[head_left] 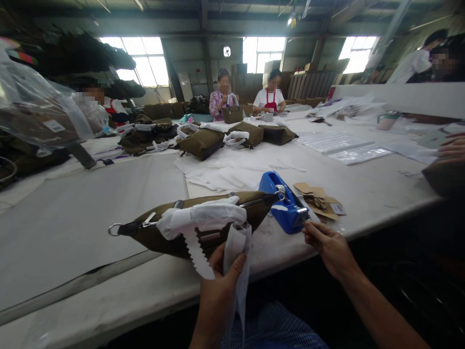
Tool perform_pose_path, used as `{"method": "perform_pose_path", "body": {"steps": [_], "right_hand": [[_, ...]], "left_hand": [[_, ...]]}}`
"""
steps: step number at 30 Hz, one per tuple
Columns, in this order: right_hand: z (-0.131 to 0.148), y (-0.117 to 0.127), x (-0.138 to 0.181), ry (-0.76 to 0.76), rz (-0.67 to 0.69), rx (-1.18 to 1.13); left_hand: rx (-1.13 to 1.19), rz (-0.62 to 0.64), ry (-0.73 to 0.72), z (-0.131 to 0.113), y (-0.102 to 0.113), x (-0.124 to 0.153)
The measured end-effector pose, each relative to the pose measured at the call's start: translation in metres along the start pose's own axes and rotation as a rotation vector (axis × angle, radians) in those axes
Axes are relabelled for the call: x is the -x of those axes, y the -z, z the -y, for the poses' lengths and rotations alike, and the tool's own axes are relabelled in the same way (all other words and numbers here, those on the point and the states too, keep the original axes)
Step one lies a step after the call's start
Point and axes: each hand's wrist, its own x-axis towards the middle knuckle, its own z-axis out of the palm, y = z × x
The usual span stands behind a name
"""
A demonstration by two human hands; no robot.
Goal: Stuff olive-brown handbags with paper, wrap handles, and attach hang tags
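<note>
An olive-brown handbag [259, 206] lies on the table in front of me, with silver rings at its ends. White wrapping covers one handle [210, 215], and a zigzag-edged white strip [198, 252] hangs from it. My left hand [223, 276] is closed around white wrapping paper [238, 245] at the near handle; its tail hangs below the table edge. To the right stands a blue tape dispenser [286, 225]. At its cutting end my right hand [327, 242] pinches the end of a pale tape strip [313, 214].
Cardboard tags [321, 198] lie beyond the dispenser. White sheets [225, 172] and several brown bags [201, 143] lie farther back. Clear plastic bags [343, 145] are at the right, and a plastic-wrapped item [47, 106] hangs at the left. Several people work around the table.
</note>
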Motion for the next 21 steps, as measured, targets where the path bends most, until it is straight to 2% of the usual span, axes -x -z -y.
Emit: {"method": "perform_pose_path", "body": {"steps": [6, 12, 14, 16, 19, 21], "right_hand": [[0.005, 0.001, -0.009, 0.161, -0.086, 0.233], [0.000, 0.020, 0.004, 0.267, -0.138, 0.438], [-0.003, 0.027, 0.012, 0.411, -0.120, 0.519], [0.003, 0.032, 0.023, 0.656, -0.048, 0.611], [0.027, 0.026, 0.041, 1.008, 0.158, 0.682], [0.050, 0.013, 0.054, 1.169, 0.294, 0.670]], "left_hand": [[-0.016, 0.016, 0.007, 0.001, 0.001, -0.002], [-0.024, 0.055, 0.009, 0.003, 0.003, -0.004], [-0.019, 0.063, 0.010, 0.003, 0.004, -0.003], [-0.022, 0.074, 0.000, 0.003, 0.005, -0.003], [-0.046, 0.072, -0.026, 0.004, 0.005, -0.003], [-0.055, 0.071, -0.036, 0.004, 0.005, -0.003]]}}
